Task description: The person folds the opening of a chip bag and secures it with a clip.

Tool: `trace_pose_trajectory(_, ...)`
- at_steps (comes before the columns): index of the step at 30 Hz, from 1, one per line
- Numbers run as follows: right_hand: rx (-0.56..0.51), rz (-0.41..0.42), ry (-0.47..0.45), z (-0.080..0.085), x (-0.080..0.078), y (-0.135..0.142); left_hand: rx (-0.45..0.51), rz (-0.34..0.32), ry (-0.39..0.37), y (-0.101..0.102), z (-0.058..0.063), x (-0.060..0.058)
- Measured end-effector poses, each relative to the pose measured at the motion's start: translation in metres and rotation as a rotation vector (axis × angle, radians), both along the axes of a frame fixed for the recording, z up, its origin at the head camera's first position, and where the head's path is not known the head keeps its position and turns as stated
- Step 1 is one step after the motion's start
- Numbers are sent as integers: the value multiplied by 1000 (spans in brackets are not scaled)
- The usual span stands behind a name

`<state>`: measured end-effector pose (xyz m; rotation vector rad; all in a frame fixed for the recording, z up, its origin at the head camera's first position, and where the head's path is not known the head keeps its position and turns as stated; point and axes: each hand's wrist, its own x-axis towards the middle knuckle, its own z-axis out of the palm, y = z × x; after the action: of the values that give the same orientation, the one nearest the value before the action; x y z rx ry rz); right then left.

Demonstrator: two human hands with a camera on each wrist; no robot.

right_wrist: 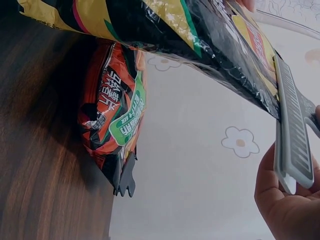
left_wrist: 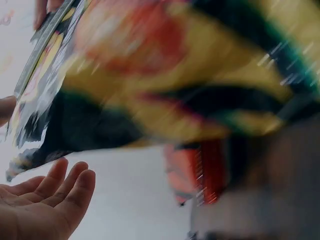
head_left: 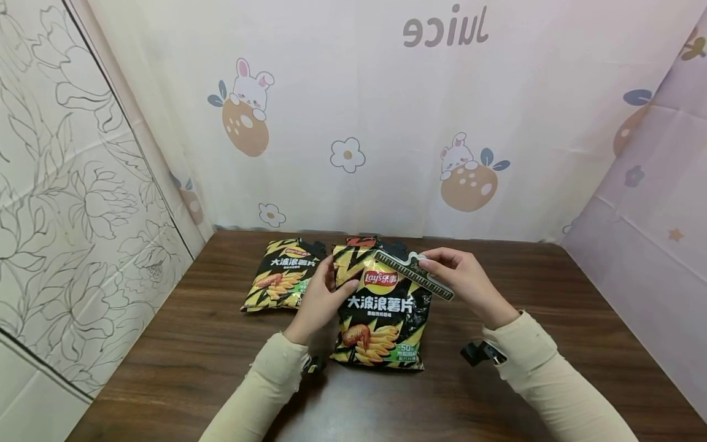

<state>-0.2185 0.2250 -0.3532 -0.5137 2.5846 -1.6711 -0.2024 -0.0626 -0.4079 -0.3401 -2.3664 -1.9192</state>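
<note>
A yellow-and-black bag of potato chips stands tilted in front of me in the head view. My left hand holds its upper left side, thumb on the front and fingers around the edge. In the left wrist view those fingers reach under the blurred bag. With my right hand I pinch the handle of a long bag clip, which slants across the bag's upper right corner. Seen from the right wrist, the grey clip lies against the bag's top edge.
Another yellow-and-black chip bag lies to the left, with a black clip at its top corner. Behind the held bag is a red chip bag, which has a black clip at its end. A printed curtain hangs behind the wooden table.
</note>
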Motion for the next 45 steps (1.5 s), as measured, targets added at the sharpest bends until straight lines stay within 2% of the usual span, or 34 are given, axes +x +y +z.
trace_pose_trajectory(4,2,-5,2,0,1,0,-45,3,-50,6,-10,8)
trace_pose_trajectory(9,-5,-2,1,0,2,-1,-39,-3,-91,9,-21,14)
trace_pose_trajectory(14,-12,-1,2,1,2,0,-60,-13,-147,7,-27,20)
trace_pose_trajectory(17,-12,-1,2,0,2,0,-76,-26,-152,6,-29,22)
trace_pose_trajectory(20,-10,-5,-1,-1,0,0,-101,-40,-152,5,-31,23)
trace_pose_trajectory(27,-8,-15,-7,-3,-1,1,-134,-89,-204,1,-34,24)
trace_pose_trajectory(31,-9,-10,-14,-2,-1,2,-143,-109,-185,0,-34,22)
trace_pose_trajectory(39,-26,10,-50,-2,-3,3,-150,-122,-202,-1,-34,23)
trace_pose_trajectory(45,-32,8,-50,-1,-3,2,-148,-132,-187,-2,-35,23)
